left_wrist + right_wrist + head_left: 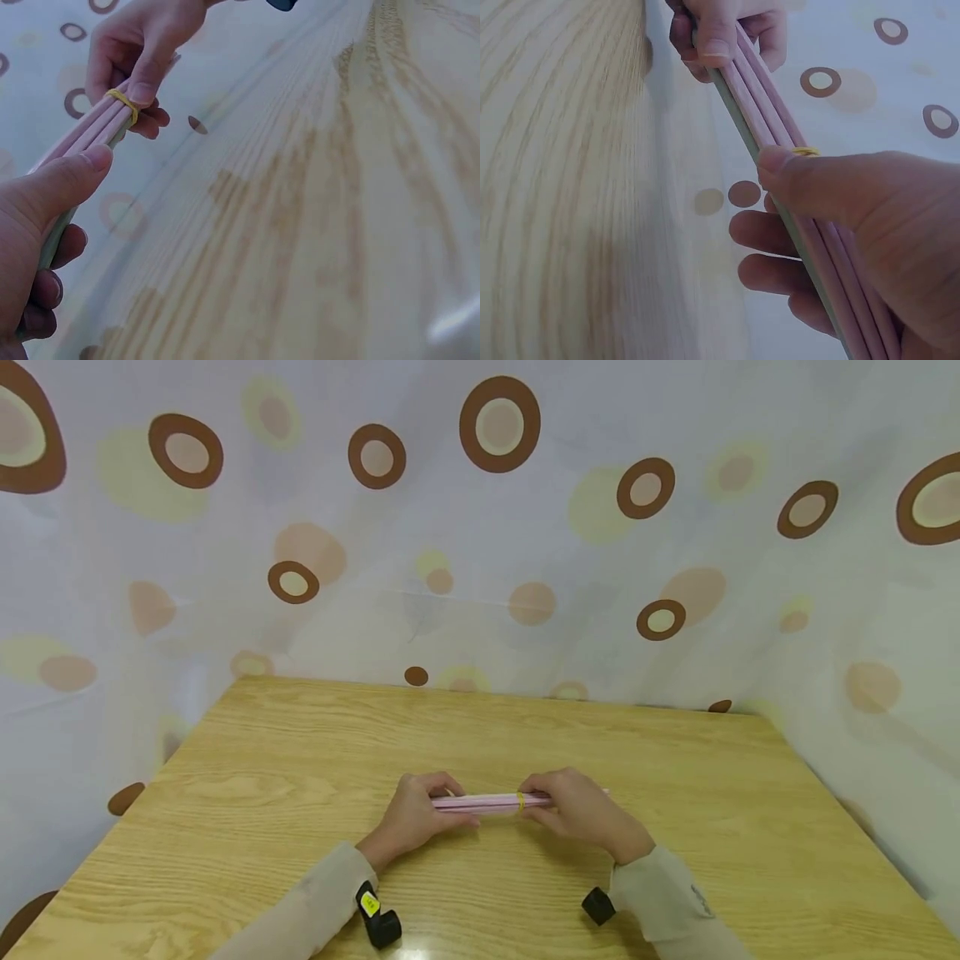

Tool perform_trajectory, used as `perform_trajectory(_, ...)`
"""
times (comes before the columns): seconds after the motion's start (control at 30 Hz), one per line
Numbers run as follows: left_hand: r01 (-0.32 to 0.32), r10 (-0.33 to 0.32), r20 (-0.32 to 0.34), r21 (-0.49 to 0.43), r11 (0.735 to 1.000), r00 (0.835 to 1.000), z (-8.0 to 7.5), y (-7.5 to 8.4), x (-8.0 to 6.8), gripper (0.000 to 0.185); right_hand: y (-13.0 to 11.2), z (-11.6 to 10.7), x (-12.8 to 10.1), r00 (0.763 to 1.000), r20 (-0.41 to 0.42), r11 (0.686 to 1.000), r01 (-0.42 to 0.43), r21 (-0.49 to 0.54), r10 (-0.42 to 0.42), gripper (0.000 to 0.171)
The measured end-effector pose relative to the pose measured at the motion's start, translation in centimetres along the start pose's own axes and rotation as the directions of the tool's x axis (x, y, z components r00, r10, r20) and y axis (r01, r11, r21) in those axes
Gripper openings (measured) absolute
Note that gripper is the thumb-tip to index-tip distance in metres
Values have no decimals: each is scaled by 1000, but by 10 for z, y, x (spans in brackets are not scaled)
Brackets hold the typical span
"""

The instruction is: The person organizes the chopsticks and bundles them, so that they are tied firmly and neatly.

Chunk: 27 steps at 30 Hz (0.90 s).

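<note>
A bundle of chopsticks (487, 804), pink with a green one (739, 116) along one side, lies crosswise between the two hands. A yellow rubber band (126, 103) wraps round it, right of the middle in the head view. My left hand (416, 814) grips the left end, thumb on the near side in the head view. With thumb and fingers, my right hand (581, 810) holds the bundle close to the band. The thumb of that hand (780, 161) lies right beside the band in the right wrist view. Thin tips poke out past the right hand.
Under the hands spreads a wooden table (315, 743). A pale curtain (480, 535) with brown rings and spots stands behind it and along both sides. Black wrist devices (382, 928) sit at the light sleeves.
</note>
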<state>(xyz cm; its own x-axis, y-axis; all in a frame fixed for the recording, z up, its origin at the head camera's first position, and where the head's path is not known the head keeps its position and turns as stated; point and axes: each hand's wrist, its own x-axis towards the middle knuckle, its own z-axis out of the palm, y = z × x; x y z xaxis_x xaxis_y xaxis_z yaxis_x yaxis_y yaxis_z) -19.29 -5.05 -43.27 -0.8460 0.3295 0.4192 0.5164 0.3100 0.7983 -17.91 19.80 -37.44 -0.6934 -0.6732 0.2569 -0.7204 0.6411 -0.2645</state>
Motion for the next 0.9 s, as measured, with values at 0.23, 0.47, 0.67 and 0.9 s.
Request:
perform_trajectory(0.23,-30,30,-18,-13,999,999,1,-3,-2,29,-7,8,2,999,-44,995,17,-98,-22,22)
perform_trajectory(0.47,-83,83,10,-15,996,996,3,-2,-2,28,-18,12,7,1000,13,997,8,-80,-7,22)
perform_trajectory(0.67,-55,55,12,-14,998,998,4,1,-2,28,-21,9,6,999,31,997,-24,-72,26,25)
perform_trajectory(0.9,6,-6,-22,8,1000,1000,6,1,-2,31,-8,0,-1,992,59,993,-113,-15,114,31)
